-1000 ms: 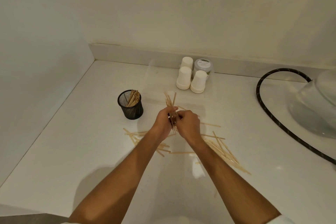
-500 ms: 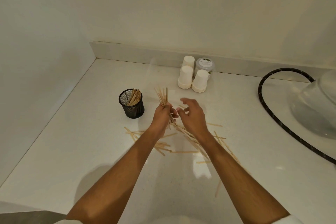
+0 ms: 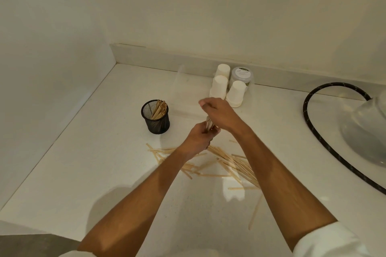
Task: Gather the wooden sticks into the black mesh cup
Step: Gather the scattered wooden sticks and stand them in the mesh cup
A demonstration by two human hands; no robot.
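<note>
Two bare forearms reached into the head view from its lower edge, both uncovered from wrist to near the elbow. The left hand (image 3: 197,140) and the right hand (image 3: 221,113) wore no gloves, and no rings, watch or bands showed on either wrist. A white sleeve (image 3: 328,242), pushed up high on the right arm, bunched in soft folds at the lower right corner, on the far side of that arm from the left hand. A smaller sliver of the same white cloth (image 3: 71,253) showed at the bottom edge below the left forearm. The fabric looked plain, without visible print, buttons or cuffs.
</note>
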